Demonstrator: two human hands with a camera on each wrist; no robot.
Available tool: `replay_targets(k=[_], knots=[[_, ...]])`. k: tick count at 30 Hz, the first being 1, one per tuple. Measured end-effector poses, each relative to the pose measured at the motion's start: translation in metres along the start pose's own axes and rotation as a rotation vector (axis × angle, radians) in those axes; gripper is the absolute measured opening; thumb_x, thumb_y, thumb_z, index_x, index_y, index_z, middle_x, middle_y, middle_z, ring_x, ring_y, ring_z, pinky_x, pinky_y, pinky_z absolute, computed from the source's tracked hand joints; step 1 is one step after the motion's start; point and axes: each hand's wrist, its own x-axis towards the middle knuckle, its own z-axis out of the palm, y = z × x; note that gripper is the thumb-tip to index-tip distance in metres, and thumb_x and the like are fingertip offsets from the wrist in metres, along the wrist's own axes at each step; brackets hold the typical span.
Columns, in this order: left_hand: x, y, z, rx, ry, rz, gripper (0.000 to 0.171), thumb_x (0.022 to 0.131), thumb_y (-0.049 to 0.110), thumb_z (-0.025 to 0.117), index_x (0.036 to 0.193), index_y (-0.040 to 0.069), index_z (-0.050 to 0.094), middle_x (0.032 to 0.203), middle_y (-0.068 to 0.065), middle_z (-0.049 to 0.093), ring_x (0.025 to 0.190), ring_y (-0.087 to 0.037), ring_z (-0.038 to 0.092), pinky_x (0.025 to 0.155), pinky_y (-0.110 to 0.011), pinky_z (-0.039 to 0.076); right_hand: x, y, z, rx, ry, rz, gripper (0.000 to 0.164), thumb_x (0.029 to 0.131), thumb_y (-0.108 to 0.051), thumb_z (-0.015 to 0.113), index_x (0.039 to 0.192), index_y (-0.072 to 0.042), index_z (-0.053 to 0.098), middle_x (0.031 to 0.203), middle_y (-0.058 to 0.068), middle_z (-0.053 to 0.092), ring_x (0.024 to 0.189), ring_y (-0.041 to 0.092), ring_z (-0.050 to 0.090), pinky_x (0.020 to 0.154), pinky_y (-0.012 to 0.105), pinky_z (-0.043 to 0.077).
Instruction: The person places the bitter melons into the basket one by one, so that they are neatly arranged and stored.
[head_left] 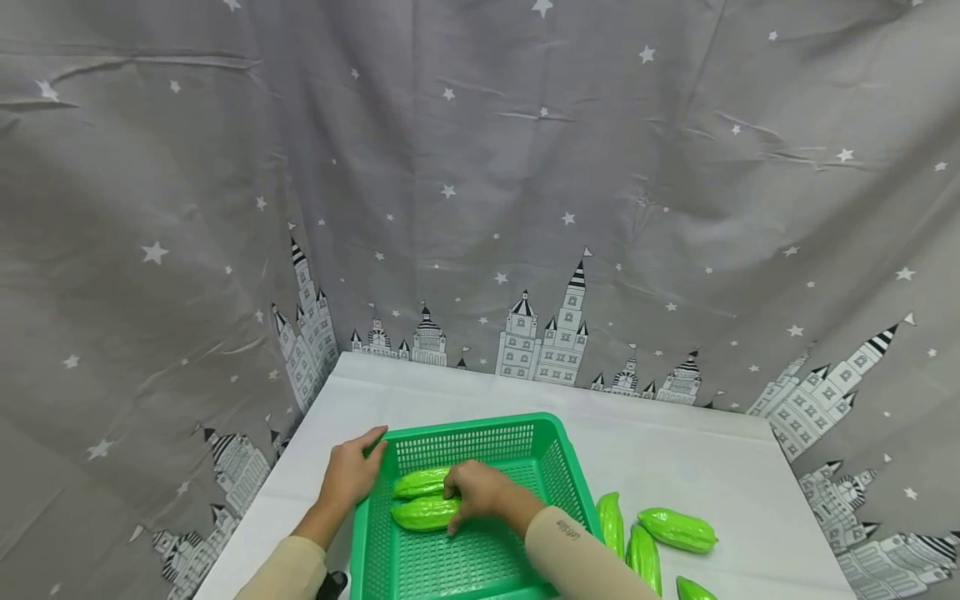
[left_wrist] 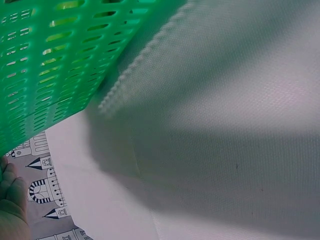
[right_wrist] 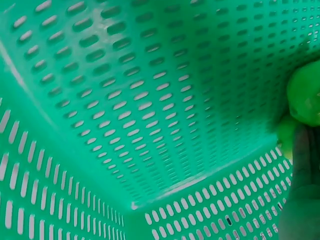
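Observation:
Inside the green plastic basket (head_left: 362, 533) two bright green bitter melons lie side by side at the left. My right hand (head_left: 480, 490) is over their right ends, its thumb and fingers around the nearer bitter melon (head_left: 420, 514). The farther bitter melon (head_left: 418, 482) touches it and is partly hidden by the fingers. My left hand (head_left: 352, 471) holds the rim at the basket's far left corner. In the left wrist view, part of that hand (left_wrist: 12, 205) shows beside the perforated wall. The right wrist view catches a melon end (right_wrist: 305, 95) above the right fingers.
On the white table (head_left: 720, 458), right of the basket, lie several more bitter melons, among them one on its side (head_left: 677, 530) and an upright-lying pair against the basket. A grey curtain (head_left: 480, 167) printed with castles and stars hangs behind and at both sides.

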Motion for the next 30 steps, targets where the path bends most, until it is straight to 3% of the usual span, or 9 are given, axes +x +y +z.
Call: replay_targets(k=[6, 10, 12, 14, 17, 19, 24, 30], knots=[[0.000, 0.000, 0.001, 0.005, 0.014, 0.014, 0.035, 0.099, 0.014, 0.065, 0.133, 0.006, 0.067, 0.127, -0.020, 0.065, 0.117, -0.042, 0.062, 0.097, -0.058, 0.049, -0.002, -0.001, 0.001, -0.010, 0.006, 0.024, 0.048, 0.061, -0.040, 0.097, 0.095, -0.014, 0.076, 0.084, -0.014, 0.063, 0.074, -0.004, 0.053, 0.066, 0.011, 0.047], [-0.001, 0.001, 0.001, 0.007, 0.021, 0.020, 0.034, 0.098, 0.014, 0.066, 0.132, 0.006, 0.067, 0.126, -0.021, 0.065, 0.116, -0.043, 0.062, 0.097, -0.059, 0.049, -0.004, -0.003, -0.004, 0.045, 0.087, 0.020, 0.053, 0.058, -0.041, 0.097, 0.098, -0.013, 0.077, 0.090, -0.011, 0.069, 0.080, -0.002, 0.059, 0.072, 0.011, 0.050], [-0.001, 0.000, 0.001, 0.005, 0.023, 0.019, 0.034, 0.098, 0.014, 0.066, 0.132, 0.006, 0.068, 0.126, -0.021, 0.066, 0.116, -0.043, 0.062, 0.097, -0.058, 0.050, -0.006, -0.002, -0.008, 0.210, 0.156, 0.052, 0.057, 0.060, -0.037, 0.098, 0.105, -0.008, 0.076, 0.100, -0.004, 0.073, 0.089, 0.005, 0.066, 0.079, 0.017, 0.054], [-0.001, 0.000, 0.001, 0.002, 0.021, 0.019, 0.034, 0.098, 0.013, 0.066, 0.132, 0.006, 0.068, 0.126, -0.020, 0.065, 0.116, -0.043, 0.062, 0.097, -0.058, 0.049, -0.007, -0.001, -0.013, 0.497, 0.235, 0.102, 0.059, 0.068, -0.029, 0.095, 0.116, -0.002, 0.072, 0.113, 0.007, 0.072, 0.103, 0.018, 0.068, 0.090, 0.028, 0.055], [0.000, 0.000, 0.001, 0.001, 0.012, 0.008, 0.035, 0.099, 0.014, 0.065, 0.133, 0.006, 0.067, 0.128, -0.020, 0.065, 0.118, -0.042, 0.061, 0.099, -0.058, 0.048, -0.010, 0.002, -0.022, 0.946, 0.339, 0.155, 0.060, 0.079, -0.015, 0.089, 0.131, 0.003, 0.063, 0.130, 0.018, 0.064, 0.121, 0.034, 0.060, 0.100, 0.041, 0.051], [0.001, 0.000, 0.001, 0.000, 0.010, 0.007, 0.035, 0.099, 0.015, 0.065, 0.133, 0.006, 0.066, 0.128, -0.019, 0.065, 0.118, -0.042, 0.061, 0.099, -0.057, 0.048, -0.012, 0.004, -0.027, 1.103, 0.365, 0.173, 0.060, 0.083, -0.010, 0.085, 0.136, 0.002, 0.059, 0.136, 0.020, 0.059, 0.128, 0.037, 0.055, 0.103, 0.042, 0.049], [0.002, 0.001, 0.001, 0.001, 0.003, -0.002, 0.036, 0.100, 0.015, 0.064, 0.134, 0.006, 0.066, 0.129, -0.020, 0.064, 0.119, -0.042, 0.060, 0.100, -0.057, 0.048, -0.014, 0.007, -0.031, 1.157, 0.363, 0.174, 0.058, 0.085, -0.008, 0.083, 0.137, 0.002, 0.058, 0.138, 0.020, 0.058, 0.130, 0.036, 0.053, 0.103, 0.036, 0.049], [0.000, 0.003, -0.001, 0.011, -0.008, -0.015, 0.036, 0.100, 0.015, 0.064, 0.135, 0.007, 0.065, 0.129, -0.021, 0.063, 0.119, -0.042, 0.060, 0.099, -0.058, 0.048, -0.017, 0.009, -0.035, 1.172, 0.361, 0.152, 0.058, 0.086, -0.009, 0.083, 0.136, 0.004, 0.058, 0.136, 0.022, 0.059, 0.130, 0.038, 0.053, 0.106, 0.040, 0.047]])
